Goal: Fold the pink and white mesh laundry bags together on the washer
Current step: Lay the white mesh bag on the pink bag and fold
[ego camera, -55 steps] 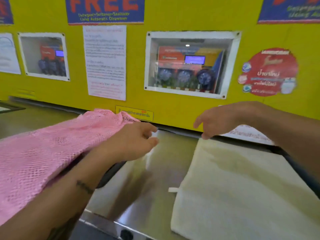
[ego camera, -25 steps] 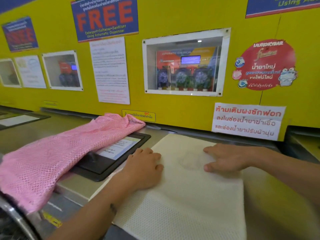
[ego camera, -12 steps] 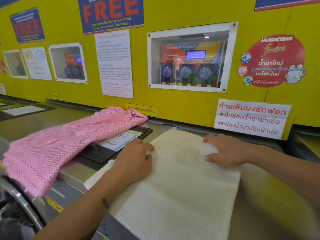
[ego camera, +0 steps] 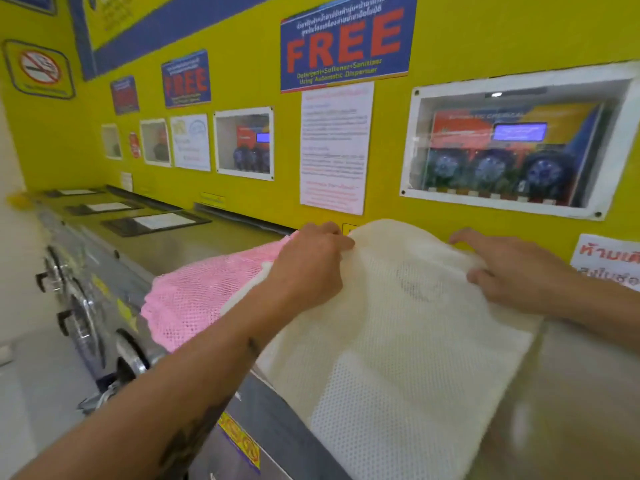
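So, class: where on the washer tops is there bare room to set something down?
Bare steel lies right of the white mesh bag, below the right hand, and left of the pink mesh bag, up to the black panel. Crowded: the middle, where the left hand and right hand grip the white bag beside the pink one.

The white mesh laundry bag [ego camera: 398,358] lies across the steel washer top [ego camera: 571,393], its far edge raised into a rounded hump and its near part hanging over the front edge. The pink mesh laundry bag [ego camera: 197,296] lies just beside it to the left, flat and rumpled, partly tucked under the white one's edge.
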Action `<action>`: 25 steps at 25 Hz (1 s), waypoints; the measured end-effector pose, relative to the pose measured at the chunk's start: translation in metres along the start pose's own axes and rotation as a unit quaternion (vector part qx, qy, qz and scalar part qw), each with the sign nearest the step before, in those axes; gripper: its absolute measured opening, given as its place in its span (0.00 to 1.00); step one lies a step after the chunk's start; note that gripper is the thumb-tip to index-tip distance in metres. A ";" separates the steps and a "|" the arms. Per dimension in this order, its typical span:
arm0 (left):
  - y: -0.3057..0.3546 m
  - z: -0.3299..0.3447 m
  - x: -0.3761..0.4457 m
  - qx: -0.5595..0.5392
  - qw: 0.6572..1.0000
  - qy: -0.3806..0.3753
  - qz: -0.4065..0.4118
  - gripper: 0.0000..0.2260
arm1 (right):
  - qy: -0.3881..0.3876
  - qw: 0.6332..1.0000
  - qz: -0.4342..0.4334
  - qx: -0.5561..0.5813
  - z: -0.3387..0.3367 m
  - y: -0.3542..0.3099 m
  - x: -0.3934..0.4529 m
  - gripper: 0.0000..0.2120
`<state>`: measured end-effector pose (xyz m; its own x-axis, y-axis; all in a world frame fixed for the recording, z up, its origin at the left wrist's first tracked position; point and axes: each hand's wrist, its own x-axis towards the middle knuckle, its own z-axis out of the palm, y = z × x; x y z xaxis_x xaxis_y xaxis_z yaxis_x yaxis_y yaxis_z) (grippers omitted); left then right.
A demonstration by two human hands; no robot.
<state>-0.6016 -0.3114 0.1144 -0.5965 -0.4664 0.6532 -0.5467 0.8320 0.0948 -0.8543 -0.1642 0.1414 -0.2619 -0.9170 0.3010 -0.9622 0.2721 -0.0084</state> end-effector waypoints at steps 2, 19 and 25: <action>-0.049 -0.015 0.014 0.006 1.000 0.005 -0.013 0.17 | 0.017 1.000 -0.001 0.016 -0.005 -0.037 0.044 0.24; -0.239 0.058 0.002 -0.015 0.943 -0.310 -0.121 0.28 | -0.132 0.989 0.003 0.069 0.128 -0.197 0.196 0.07; -0.252 0.058 0.007 -0.025 0.973 -0.215 -0.082 0.27 | -0.046 0.998 -0.023 0.025 0.131 -0.217 0.207 0.10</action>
<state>-0.5020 -0.5421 0.0509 -0.7010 -0.6672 0.2518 -0.6320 0.7448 0.2141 -0.7098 -0.4511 0.0808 -0.2199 -0.9518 0.2138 -0.9755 0.2155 -0.0441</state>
